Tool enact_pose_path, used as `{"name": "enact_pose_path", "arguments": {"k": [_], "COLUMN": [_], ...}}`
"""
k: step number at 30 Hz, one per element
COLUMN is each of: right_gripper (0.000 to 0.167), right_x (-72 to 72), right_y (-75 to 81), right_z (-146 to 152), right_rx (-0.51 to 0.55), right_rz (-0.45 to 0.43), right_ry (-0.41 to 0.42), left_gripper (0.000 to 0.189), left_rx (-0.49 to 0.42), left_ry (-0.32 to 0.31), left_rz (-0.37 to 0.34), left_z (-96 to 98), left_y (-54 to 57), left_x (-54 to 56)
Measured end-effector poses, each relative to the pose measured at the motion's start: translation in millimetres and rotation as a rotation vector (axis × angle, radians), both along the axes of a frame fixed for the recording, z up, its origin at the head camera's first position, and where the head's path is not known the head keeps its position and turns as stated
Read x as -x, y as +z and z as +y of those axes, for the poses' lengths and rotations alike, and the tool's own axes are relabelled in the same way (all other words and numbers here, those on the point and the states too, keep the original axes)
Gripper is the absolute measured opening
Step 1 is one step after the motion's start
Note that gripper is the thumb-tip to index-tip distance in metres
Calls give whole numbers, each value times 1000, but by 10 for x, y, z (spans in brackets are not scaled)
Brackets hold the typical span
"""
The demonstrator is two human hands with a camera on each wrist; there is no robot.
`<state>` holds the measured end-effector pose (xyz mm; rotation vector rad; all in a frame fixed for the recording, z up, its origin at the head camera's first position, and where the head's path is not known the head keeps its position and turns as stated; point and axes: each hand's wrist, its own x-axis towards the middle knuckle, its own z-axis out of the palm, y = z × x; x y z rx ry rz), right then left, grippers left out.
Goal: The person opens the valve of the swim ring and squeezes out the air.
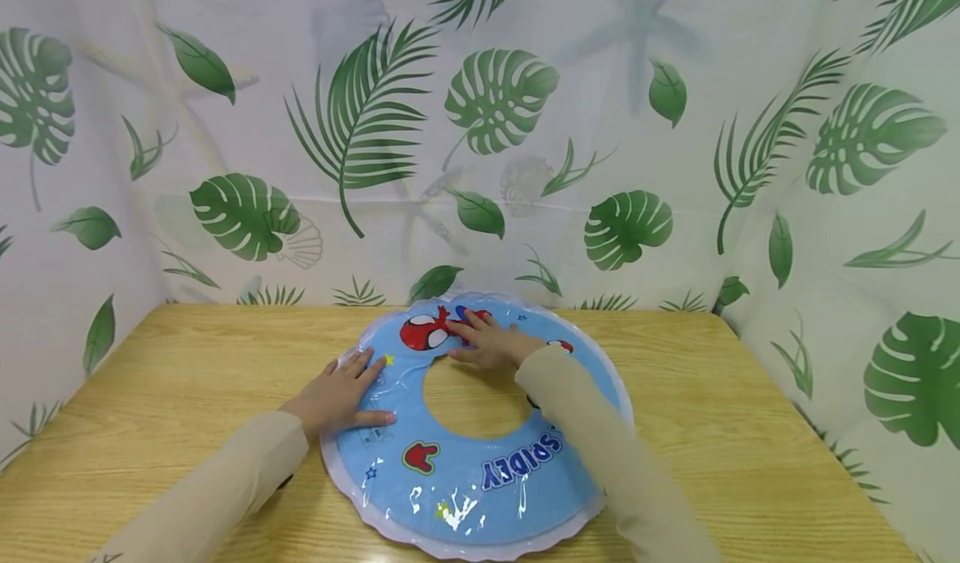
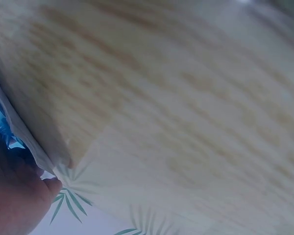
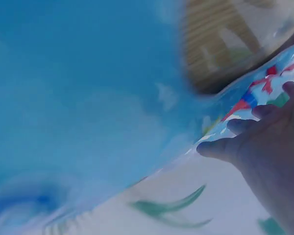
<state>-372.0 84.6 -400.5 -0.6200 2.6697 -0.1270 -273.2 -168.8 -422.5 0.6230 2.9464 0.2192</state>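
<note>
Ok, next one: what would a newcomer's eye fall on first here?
Most likely the big light-blue ring on the wooden table, with a red cartoon figure on its far part and "SPIDEY" lettering near the front. The left hand rests on its left side, the right hand over the figure. Behind hangs a leaf-printed white backdrop.

Head view: capital letters "SPIDEY" (image 1: pixel 522 460) printed on near right part of light-blue inflatable ring (image 1: pixel 442 488), line slanting upward to right. Small block of fine print (image 1: pixel 377 436) on ring's left side, just below left hand (image 1: pixel 333 396): too small to read. Right wrist view: blurred dark-blue shape (image 3: pixel 24 203), cannot tell whether lettering.
</note>
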Motion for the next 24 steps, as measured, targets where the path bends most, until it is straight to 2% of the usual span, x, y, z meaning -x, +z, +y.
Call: {"name": "enact_pose_path", "arguments": {"k": [6, 13, 18, 24], "right_gripper": [65, 63, 63, 62], "right_x": [-52, -80, -82, -95], "right_y": [47, -89, -204, -247], "right_z": [470, 901, 1006, 1006], "right_rx": [-3, 62, 90, 34], "right_rz": [10, 104, 156, 115], "right_ry": [-14, -66, -78, -82], "left_gripper": [94, 92, 92, 93], "left_rx": [14, 19, 21, 36], "left_ry": [6, -3, -10, -14], "left_rz": [0, 25, 30, 25], "left_z": [4, -4, -2, 19], "left_y": [-7, -15, 10, 44], "left_x": [3, 12, 1, -6]}}
